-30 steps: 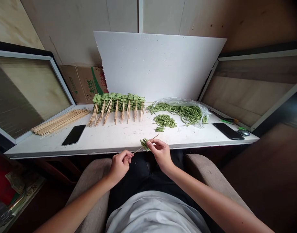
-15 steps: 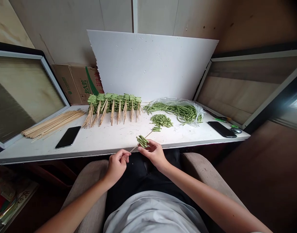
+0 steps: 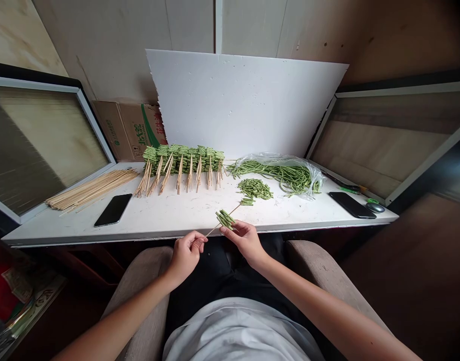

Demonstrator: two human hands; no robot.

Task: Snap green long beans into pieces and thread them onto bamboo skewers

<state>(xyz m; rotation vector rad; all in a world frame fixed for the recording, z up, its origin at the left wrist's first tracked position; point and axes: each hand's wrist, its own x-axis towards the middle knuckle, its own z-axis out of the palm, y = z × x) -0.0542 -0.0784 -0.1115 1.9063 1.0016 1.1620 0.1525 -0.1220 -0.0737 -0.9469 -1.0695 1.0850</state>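
One plastic bag (image 3: pixel 278 159) of green beans (image 3: pixel 286 175)

Matt wooden skewer (image 3: pixel 233 209), glossy glass phone (image 3: pixel 113 209)

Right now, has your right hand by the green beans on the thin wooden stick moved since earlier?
Yes, a little: the right hand sits lower and further left than before, against the front edge of the white table.
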